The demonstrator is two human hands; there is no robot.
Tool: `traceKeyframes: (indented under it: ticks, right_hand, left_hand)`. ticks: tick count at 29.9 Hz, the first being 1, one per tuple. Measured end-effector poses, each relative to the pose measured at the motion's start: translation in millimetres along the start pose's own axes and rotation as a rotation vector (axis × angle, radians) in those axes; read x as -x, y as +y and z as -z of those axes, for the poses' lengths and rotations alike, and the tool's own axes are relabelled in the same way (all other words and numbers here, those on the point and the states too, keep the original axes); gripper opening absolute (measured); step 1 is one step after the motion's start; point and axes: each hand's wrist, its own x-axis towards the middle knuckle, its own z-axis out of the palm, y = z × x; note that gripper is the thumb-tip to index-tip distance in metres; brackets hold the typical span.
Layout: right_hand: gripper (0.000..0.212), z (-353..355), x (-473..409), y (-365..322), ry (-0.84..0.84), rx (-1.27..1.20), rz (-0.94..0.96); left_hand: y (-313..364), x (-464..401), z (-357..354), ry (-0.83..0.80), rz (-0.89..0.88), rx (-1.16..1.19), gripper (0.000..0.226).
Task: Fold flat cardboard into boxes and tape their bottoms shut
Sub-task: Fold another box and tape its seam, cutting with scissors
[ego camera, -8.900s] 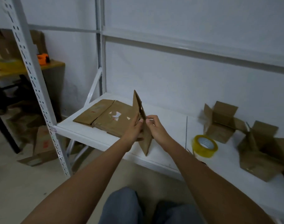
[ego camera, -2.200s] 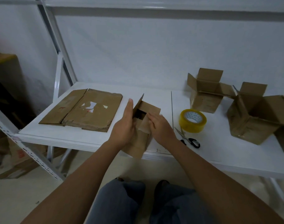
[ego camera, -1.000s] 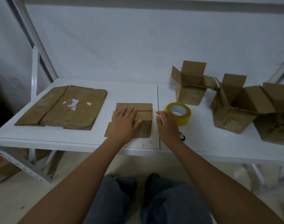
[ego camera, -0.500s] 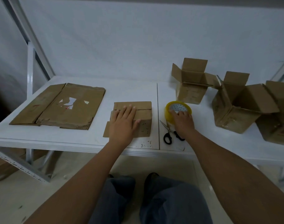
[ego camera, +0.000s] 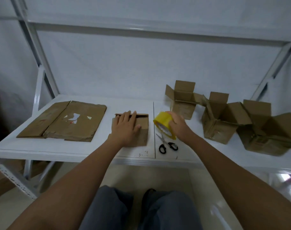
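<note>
From the head camera I see my left hand [ego camera: 125,128] pressed flat, fingers straight, on the folded box [ego camera: 142,128] at the shelf's [ego camera: 75,151] front middle. My right hand [ego camera: 178,126] grips the yellow tape roll [ego camera: 161,123], lifted just right of it. Scissors [ego camera: 167,144] lie beneath the roll. Flat cardboard [ego camera: 65,122] lies left; three open boxes [ego camera: 182,103] stand right.

Left hand [ego camera: 125,127] flat, fingers straight, palm pressing down; right hand [ego camera: 177,125] curled in a grip, raised; both forearms extended forward.
</note>
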Motion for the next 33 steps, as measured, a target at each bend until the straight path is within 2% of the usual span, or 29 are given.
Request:
traceKeyframes:
  ticks: [2,5,7,9,10,11,13,17,22,26,33]
  right_hand:
    - [0.040,5.1,20.8,-15.0,-0.035,-0.093,-0.061]
    - [0.057,10.5,52.6,-28.8,-0.110,-0.078,-0.085]
    - [0.057,13.9,69.6,-39.6,-0.141,-0.055,-0.056]
    - [0.053,17.7,83.5,-52.7,-0.155,-0.095,-0.006]
    - [0.051,18.7,89.5,-59.3,-0.155,-0.127,0.016]
    - [0.050,19.3,96.6,-65.7,-0.155,-0.149,0.031]
    - [0.049,20.5,107.4,-77.5,-0.156,-0.184,0.052]
    - [0.048,19.1,121.9,-91.2,-0.175,-0.239,0.086]
    - [0.050,14.8,125.4,-105.7,-0.213,-0.197,0.125]
    - [0.051,8.4,126.0,-117.0,-0.197,-0.202,0.164]
    - [0.058,4.9,121.1,-131.7,-0.140,-0.194,0.174]
  left_hand:
    - [8.2,8.2,10.0,0.037,-0.018,0.102,0.055]
    - [28.1,29.3,27.6,0.098,-0.052,0.465,0.044]
    - [37.8,43.5,35.9,-0.008,0.048,0.807,0.043]
    - [40.6,58.2,42.2,-0.128,0.250,1.108,0.060]
    - [38.0,64.5,40.6,-0.159,0.322,1.188,0.070]
    - [35.4,72.8,38.2,-0.169,0.320,1.240,0.067]
    - [33.9,87.3,36.7,-0.172,0.246,1.316,0.037]
    - [24.0,101.6,35.2,-0.118,0.210,1.439,0.035]
    - [14.0,113.0,46.0,-0.101,0.189,1.495,0.023]
    - [7.3,115.9,51.7,0.073,0.253,1.514,0.007]
    - [12.9,117.6,71.0,0.344,0.289,1.546,0.012]
